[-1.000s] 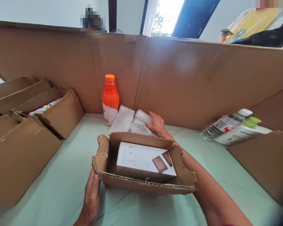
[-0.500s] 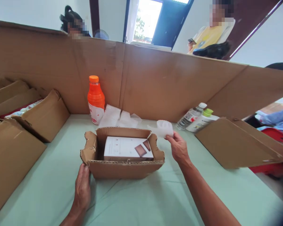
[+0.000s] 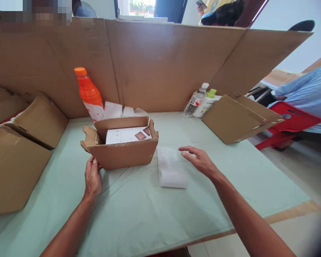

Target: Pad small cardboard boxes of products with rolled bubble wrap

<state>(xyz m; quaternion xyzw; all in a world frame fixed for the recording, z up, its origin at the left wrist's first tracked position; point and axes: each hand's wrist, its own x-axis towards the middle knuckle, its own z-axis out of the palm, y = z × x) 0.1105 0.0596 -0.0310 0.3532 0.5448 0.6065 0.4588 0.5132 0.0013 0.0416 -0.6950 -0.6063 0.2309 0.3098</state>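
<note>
An open cardboard box (image 3: 123,153) stands on the green-covered table, with a white printed carton (image 3: 120,135) inside it. At the box's lower left corner, my left hand (image 3: 93,178) grips the cardboard; its fingertips are partly hidden behind the corner. A partly curled strip of translucent white packing wrap (image 3: 169,162) lies flat to the right of the box. My right hand (image 3: 200,160) hovers just right of that strip, fingers apart and nothing in them.
Behind the box are an orange bottle (image 3: 89,94) and more white wrap (image 3: 113,110). A clear water bottle (image 3: 195,101) and a white bottle (image 3: 206,105) lean at the back right, beside a cardboard box (image 3: 230,119). Cardboard boxes (image 3: 18,167) stand left; a cardboard wall (image 3: 160,64) closes the back.
My right hand has let go of the wrap, which now lies on the table right of the box. The view has swung right and down. My left hand stays at the box's corner.
</note>
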